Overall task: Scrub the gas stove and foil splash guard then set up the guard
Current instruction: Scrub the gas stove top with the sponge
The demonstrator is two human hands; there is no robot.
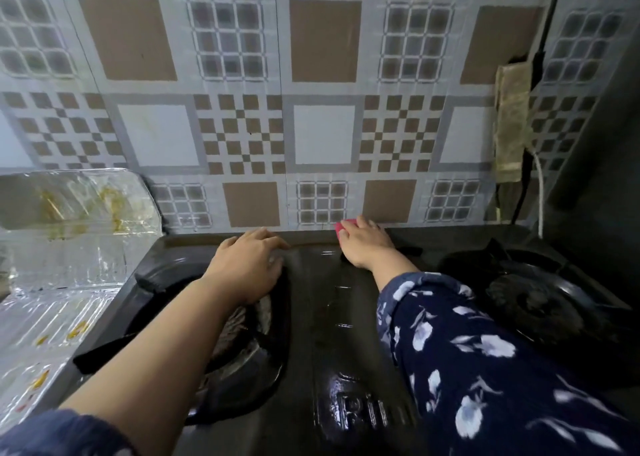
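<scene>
— What are the hands doing?

— The right hand (363, 244) is closed down over a pink scrubber (341, 225), pressing it onto the far edge of the stove (329, 317), just by the tiled wall (322, 74); only a corner of the scrubber shows past the fingers. The left hand (247, 265) lies flat and spread, holding nothing, palm on the stove top near the far rim of the left burner (239, 344); it looks to be bracing.

— So which step is this?

— Scrubbing the stove, I'd judge; the middle strip shines wet, so that part seems worked over; the right burner (540, 303) sits dark, and I cannot tell if it is clean.

— And the splash guard?

— The foil guard (69, 247) lies at the left, beside the stove, part propped on the wall; yellow stains still mark it; it is neither scrubbed nor set up.

— Next?

— Probably sweeping the scrubber along the far edge, then turning to the guard.
</scene>
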